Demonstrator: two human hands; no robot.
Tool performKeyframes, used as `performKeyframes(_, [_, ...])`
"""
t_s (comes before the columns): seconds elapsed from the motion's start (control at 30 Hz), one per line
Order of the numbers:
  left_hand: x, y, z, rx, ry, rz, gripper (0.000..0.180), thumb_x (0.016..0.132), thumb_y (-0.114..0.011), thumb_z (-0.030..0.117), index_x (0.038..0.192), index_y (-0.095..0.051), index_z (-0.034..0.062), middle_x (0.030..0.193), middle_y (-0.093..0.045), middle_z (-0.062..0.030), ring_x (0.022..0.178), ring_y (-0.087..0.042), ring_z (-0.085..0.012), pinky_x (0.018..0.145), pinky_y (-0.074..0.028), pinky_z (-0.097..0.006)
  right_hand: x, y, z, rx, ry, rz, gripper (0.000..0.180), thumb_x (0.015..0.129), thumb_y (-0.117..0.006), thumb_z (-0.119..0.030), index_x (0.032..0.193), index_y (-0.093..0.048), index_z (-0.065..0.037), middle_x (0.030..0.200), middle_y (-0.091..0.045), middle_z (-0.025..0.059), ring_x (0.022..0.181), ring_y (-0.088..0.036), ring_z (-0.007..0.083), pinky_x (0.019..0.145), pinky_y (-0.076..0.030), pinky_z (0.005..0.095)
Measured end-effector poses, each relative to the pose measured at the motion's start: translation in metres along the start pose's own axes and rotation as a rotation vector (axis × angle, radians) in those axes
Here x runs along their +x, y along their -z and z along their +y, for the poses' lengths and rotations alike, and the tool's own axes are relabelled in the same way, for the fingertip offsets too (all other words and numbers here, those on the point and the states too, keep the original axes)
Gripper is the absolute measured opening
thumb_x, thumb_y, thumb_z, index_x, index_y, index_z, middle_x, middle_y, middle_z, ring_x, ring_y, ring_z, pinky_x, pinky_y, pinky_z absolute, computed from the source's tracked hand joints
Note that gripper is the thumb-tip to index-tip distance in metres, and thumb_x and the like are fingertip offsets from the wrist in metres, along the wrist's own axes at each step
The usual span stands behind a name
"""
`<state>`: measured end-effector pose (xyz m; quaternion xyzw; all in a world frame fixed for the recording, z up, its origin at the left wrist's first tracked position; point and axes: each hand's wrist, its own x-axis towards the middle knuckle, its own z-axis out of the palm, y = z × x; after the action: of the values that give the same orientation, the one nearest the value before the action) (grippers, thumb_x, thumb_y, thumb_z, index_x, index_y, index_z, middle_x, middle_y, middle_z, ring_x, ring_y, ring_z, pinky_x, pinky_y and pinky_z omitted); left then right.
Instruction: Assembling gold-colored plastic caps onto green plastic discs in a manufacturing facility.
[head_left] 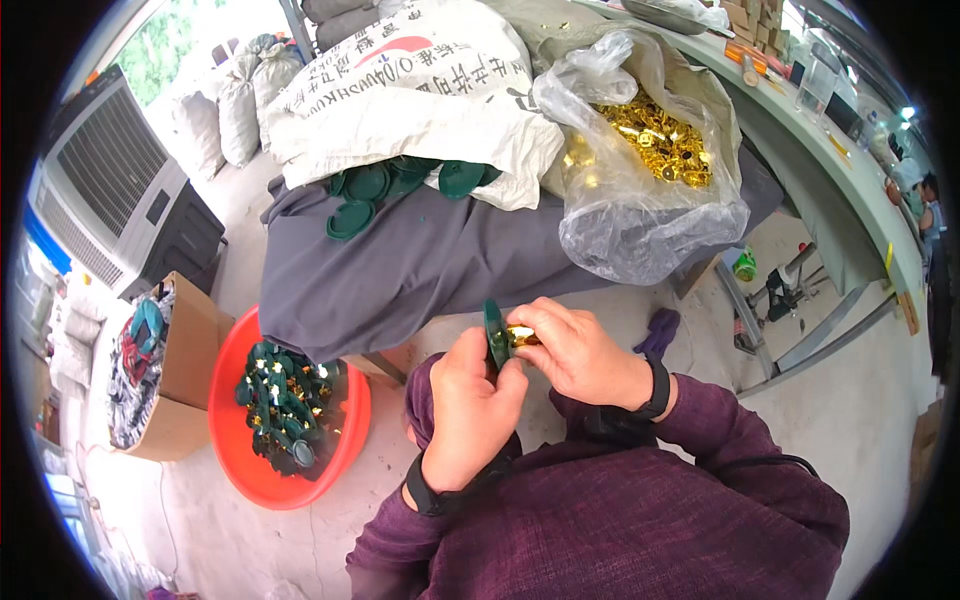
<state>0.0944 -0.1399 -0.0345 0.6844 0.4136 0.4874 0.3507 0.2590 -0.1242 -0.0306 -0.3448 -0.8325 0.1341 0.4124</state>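
My left hand (469,399) pinches a dark green round plastic disc (496,334), held on edge above my lap. Between the fingers of my right hand (583,362) is a shiny gold piece (521,336), its end against the disc's right face. Whether the two are joined I cannot tell. More green discs (366,184) spill from the mouth of a white woven sack (420,120) on the grey cloth ahead. Right of it, a clear plastic bag (640,235) lies open with many gold pieces (662,140) inside.
On the floor at left stands a red-orange basin (353,420) of green discs with gold parts. Beyond it are a cardboard box (180,370) of fabric scraps and a large air cooler (120,170). A long pale table (790,130) curves along the right, with metal legs below.
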Motion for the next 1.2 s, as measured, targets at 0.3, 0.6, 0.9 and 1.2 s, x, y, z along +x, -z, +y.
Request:
performKeyframes(0.3, [-0.003, 0.021, -0.002, 0.368, -0.318, 0.04, 0.012, 0.075, -0.058, 0.001, 0.086, -0.053, 0.0008, 0.068, -0.051, -0.0144, 0.057, -0.055, -0.0297, 0.051, -0.043, -0.037, 0.016, -0.009, -0.019, 0.804, -0.682, -0.151, 0.02, 0.09, -0.057, -0.016, 0.099, -0.056, 0.002, 0.07, -0.061, 0.0065, 0.052, -0.054, 0.009, 0.047, -0.043, 0.0237])
performKeyframes(0.6, [-0.012, 0.246, -0.054, 0.077, 0.238, 0.544, 0.023, 0.079, -0.049, 0.001, 0.1, -0.059, -0.0027, 0.085, -0.064, -0.0062, 0.067, -0.06, -0.0119, 0.055, -0.047, -0.024, 0.02, 0.135, 0.076, -0.463, -0.257, 0.599, 0.014, 0.08, -0.061, -0.012, 0.086, -0.058, 0.0, 0.076, -0.059, 0.0163, 0.068, -0.056, 0.0347, 0.062, -0.045, 0.0399])
performKeyframes(0.9, [0.086, 0.179, -0.058, 0.928, -0.088, 0.329, 0.033, 0.075, -0.065, 0.012, 0.104, -0.059, -0.0009, 0.093, -0.061, -0.0179, 0.085, -0.06, -0.0342, 0.074, -0.048, -0.039, 0.008, 0.165, 0.171, -1.034, -0.631, 0.159, 0.026, 0.078, -0.065, -0.021, 0.095, -0.056, -0.004, 0.076, -0.062, 0.0212, 0.076, -0.061, 0.0406, 0.067, -0.048, 0.0496])
performKeyframes(1.2, [0.191, 0.135, -0.067, 1.126, 0.273, 0.039, 0.037, 0.079, -0.065, 0.033, 0.096, -0.062, 0.0001, 0.09, -0.065, -0.0208, 0.088, -0.063, -0.0361, 0.076, -0.051, -0.043, -0.001, 0.165, 0.188, -1.047, -0.525, 0.162, 0.017, 0.075, -0.058, -0.009, 0.088, -0.052, 0.001, 0.079, -0.06, 0.023, 0.072, -0.061, 0.0405, 0.064, -0.05, 0.0485])
